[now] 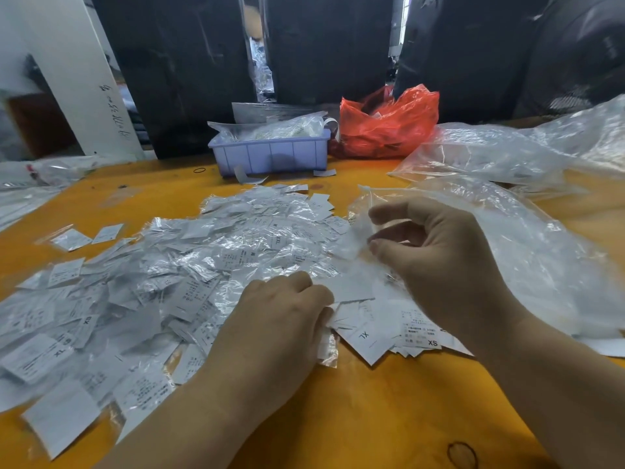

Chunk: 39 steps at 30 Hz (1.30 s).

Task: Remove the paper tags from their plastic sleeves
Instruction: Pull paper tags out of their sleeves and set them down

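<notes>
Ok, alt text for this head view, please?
Two bare hands work over a heap of sleeved paper tags on an orange table: the right hand pinches a clear plastic sleeve, the left hand holds loose tags. Behind stand a lilac bin and red bag.

A garment packing workshop, by the look of it: beyond the fingers (378,211) a heap of sleeved size tags (189,265) covers an orange worktable (389,407), farther off stand a lilac parts bin (270,154), a red plastic bag (385,126) and dark wrapped bales (182,62).
</notes>
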### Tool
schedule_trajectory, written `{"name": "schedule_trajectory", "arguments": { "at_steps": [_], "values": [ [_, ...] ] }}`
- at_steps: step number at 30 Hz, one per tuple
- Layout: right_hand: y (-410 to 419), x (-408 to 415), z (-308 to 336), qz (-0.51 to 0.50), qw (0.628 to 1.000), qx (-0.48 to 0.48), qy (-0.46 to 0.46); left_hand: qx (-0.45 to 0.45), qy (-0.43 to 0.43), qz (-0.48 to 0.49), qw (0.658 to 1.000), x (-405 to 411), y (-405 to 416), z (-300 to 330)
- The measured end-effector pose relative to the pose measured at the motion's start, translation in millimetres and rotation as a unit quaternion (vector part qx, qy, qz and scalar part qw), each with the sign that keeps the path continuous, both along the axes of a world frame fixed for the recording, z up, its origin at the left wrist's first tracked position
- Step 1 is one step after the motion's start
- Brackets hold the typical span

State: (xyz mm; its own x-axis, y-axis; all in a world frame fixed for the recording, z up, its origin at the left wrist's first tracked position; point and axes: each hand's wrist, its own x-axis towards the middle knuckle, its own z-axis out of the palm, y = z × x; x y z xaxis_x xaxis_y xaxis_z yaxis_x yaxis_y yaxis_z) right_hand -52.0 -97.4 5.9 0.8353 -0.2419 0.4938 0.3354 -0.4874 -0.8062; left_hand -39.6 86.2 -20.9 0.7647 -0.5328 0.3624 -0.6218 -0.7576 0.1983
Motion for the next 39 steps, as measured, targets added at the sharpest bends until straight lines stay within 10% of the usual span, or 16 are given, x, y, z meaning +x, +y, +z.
{"name": "schedule_trajectory", "arguments": {
  "at_steps": [10, 25, 32, 39],
  "values": [
    [0, 6, -1, 0.105, 0.949, 0.288, 0.069, 0.008, 0.049, 0.018, 0.999, -3, 9, 2],
    [3, 6, 4, 0.190, 0.864, 0.397, 0.245, -0.111, -0.026, 0.039, 0.993, 1, 17, 17],
    [3, 4, 5, 0.196, 0.873, 0.373, 0.247, -0.376, 0.180, 0.016, 0.909, 1, 18, 19],
    [5, -2, 9, 0.230, 0.884, 0.340, 0.221, -0.449, 0.302, -0.008, 0.841, 5, 21, 20]
  ]
}}
